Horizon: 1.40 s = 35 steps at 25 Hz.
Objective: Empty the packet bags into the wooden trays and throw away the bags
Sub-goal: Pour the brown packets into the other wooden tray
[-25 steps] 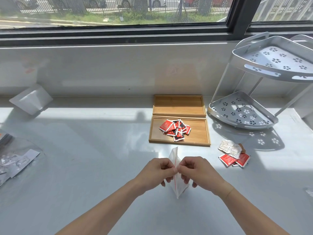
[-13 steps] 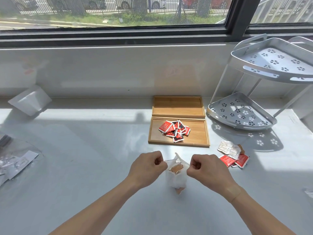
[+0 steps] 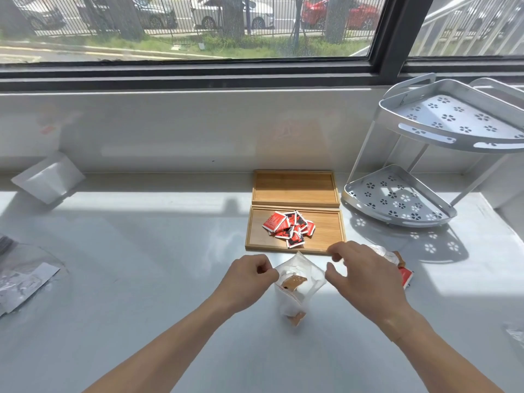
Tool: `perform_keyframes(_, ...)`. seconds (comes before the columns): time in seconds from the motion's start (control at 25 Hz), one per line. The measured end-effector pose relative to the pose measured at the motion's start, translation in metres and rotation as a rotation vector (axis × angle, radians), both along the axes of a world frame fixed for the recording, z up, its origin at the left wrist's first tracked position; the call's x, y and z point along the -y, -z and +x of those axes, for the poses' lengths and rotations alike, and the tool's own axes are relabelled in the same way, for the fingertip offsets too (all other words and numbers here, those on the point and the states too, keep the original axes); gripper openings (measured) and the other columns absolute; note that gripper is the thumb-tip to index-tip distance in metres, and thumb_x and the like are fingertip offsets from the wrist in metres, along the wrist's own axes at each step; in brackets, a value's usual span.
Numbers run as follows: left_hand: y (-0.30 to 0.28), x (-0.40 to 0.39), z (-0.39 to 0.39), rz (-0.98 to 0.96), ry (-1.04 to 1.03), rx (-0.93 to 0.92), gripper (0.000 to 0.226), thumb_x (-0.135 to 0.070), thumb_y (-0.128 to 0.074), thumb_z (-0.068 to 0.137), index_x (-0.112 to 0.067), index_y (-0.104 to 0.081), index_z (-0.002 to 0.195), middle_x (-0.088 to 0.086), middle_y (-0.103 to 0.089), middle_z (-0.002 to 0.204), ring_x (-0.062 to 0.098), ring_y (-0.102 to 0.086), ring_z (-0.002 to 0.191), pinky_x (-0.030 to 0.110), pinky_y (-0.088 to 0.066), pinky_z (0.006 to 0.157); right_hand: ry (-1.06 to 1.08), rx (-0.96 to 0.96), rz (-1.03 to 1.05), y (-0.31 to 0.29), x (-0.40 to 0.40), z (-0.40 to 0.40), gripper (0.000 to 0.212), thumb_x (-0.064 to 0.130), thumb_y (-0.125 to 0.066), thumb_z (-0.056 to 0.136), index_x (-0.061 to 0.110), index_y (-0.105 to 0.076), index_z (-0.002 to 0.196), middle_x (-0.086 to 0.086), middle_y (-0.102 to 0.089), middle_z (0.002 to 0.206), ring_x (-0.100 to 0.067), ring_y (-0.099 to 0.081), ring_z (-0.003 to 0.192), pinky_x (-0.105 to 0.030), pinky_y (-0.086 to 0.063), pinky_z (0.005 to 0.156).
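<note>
Since half a second ago the right hand (image 3: 365,275) has let go of the bag (image 3: 299,282), fingers spread apart.
Left hand (image 3: 246,280) pinches the bag's open mouth; it stands upright on the counter (image 3: 141,251), long axis vertical, just in front of two wooden trays (image 3: 296,188). Red packets (image 3: 289,228) fill the nearer tray; more packets (image 3: 404,275) lie partly hidden behind the right hand, with a two-tier rack (image 3: 397,199) beyond.

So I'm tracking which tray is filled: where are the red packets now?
In the head view, the red packets lie piled in the nearer wooden tray, right of centre, in front of the second wooden tray.
</note>
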<state>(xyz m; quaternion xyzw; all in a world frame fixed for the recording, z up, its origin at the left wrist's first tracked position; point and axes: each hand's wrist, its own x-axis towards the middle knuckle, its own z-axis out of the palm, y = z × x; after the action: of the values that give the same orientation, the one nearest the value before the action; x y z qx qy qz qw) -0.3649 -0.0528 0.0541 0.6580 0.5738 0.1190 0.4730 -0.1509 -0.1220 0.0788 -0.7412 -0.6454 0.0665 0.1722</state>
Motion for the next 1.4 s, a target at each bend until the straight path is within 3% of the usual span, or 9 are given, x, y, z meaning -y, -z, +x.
perform_keyframes(0.08,-0.003,-0.002,0.008,-0.084,-0.071,0.087,0.024,-0.025,-0.062,0.081,-0.018,-0.055,0.059,-0.005,-0.059,0.057,0.009,-0.052,0.053,0.019,-0.039,0.049,-0.135,-0.075,0.154,-0.004,0.0,-0.02,0.017,0.039,-0.069,0.08,0.03,-0.069,0.095,0.016,-0.069,0.087,-0.012,-0.065,0.085,-0.03,-0.053,0.062)
perform_keyframes(0.2,-0.008,-0.008,0.014,-0.124,-0.141,0.168,0.024,-0.021,-0.06,0.082,-0.017,-0.056,0.058,-0.003,-0.06,0.055,0.012,-0.053,0.051,0.024,-0.038,0.048,-0.233,-0.083,-0.067,0.004,-0.012,-0.044,0.036,0.056,-0.059,0.083,0.036,-0.065,0.112,0.019,-0.069,0.103,-0.007,-0.059,0.101,-0.025,-0.044,0.08)
perform_keyframes(0.36,-0.007,-0.012,0.005,-0.128,-0.175,0.265,0.029,-0.022,-0.061,0.081,-0.023,-0.057,0.052,-0.005,-0.06,0.054,0.011,-0.054,0.05,0.025,-0.038,0.05,-0.226,-0.09,-0.079,0.014,-0.034,-0.054,0.02,0.04,-0.054,0.091,0.032,-0.068,0.101,0.011,-0.072,0.095,-0.014,-0.064,0.092,-0.03,-0.047,0.073)
perform_keyframes(0.52,0.012,-0.018,-0.012,-0.207,-0.335,0.375,0.027,-0.039,-0.059,0.086,-0.021,-0.067,0.069,-0.004,-0.067,0.067,0.01,-0.061,0.061,0.029,-0.047,0.061,-0.273,-0.093,0.005,0.003,-0.048,-0.058,0.014,0.033,-0.056,0.091,0.03,-0.069,0.093,0.01,-0.071,0.088,-0.014,-0.064,0.083,-0.029,-0.049,0.067)
perform_keyframes(0.72,0.062,-0.016,-0.014,-0.603,-0.495,0.348,0.033,-0.038,-0.05,0.095,-0.012,-0.065,0.108,0.005,-0.069,0.101,0.021,-0.065,0.086,0.035,-0.055,0.073,-0.251,-0.283,0.061,-0.024,-0.067,-0.052,0.006,0.027,-0.066,0.086,0.028,-0.072,0.087,0.013,-0.072,0.082,-0.01,-0.064,0.076,-0.031,-0.052,0.069)
perform_keyframes(0.88,0.079,-0.023,-0.01,-0.77,-0.421,0.596,0.03,-0.03,-0.05,0.094,-0.012,-0.071,0.107,0.008,-0.074,0.101,0.02,-0.07,0.09,0.034,-0.055,0.075,-0.224,-0.402,0.089,-0.038,-0.081,-0.04,0.004,0.021,-0.069,0.082,0.025,-0.071,0.082,0.012,-0.07,0.074,-0.012,-0.064,0.074,-0.039,-0.054,0.072)
perform_keyframes(1.04,0.078,-0.043,-0.009,-0.679,-0.327,0.598,0.03,-0.03,-0.061,0.088,-0.013,-0.073,0.108,0.003,-0.075,0.1,0.015,-0.067,0.086,0.027,-0.05,0.071,-0.224,-0.398,0.097,-0.037,-0.096,-0.022,0.006,0.018,-0.068,0.082,0.025,-0.068,0.081,0.01,-0.069,0.073,-0.014,-0.064,0.072,-0.041,-0.054,0.072)
perform_keyframes(1.24,0.069,-0.088,-0.016,-0.504,-0.44,0.494,0.016,-0.026,-0.062,0.094,-0.014,-0.071,0.099,0.003,-0.074,0.088,0.015,-0.068,0.074,0.026,-0.049,0.062,-0.101,-0.431,0.023,-0.023,-0.133,0.007,0.011,0.021,-0.067,0.082,0.03,-0.067,0.088,0.009,-0.068,0.07,-0.007,-0.062,0.068,-0.03,-0.052,0.071)
perform_keyframes(1.4,0.051,-0.151,-0.012,-0.287,-0.498,0.338,0.01,-0.022,-0.064,0.092,-0.015,-0.071,0.091,0.0,-0.073,0.082,0.014,-0.066,0.07,0.027,-0.048,0.064,0.022,-0.528,-0.097,-0.002,-0.181,0.033,0.005,0.026,-0.068,0.08,0.026,-0.067,0.075,0.01,-0.07,0.069,-0.005,-0.064,0.069,-0.03,-0.05,0.07)
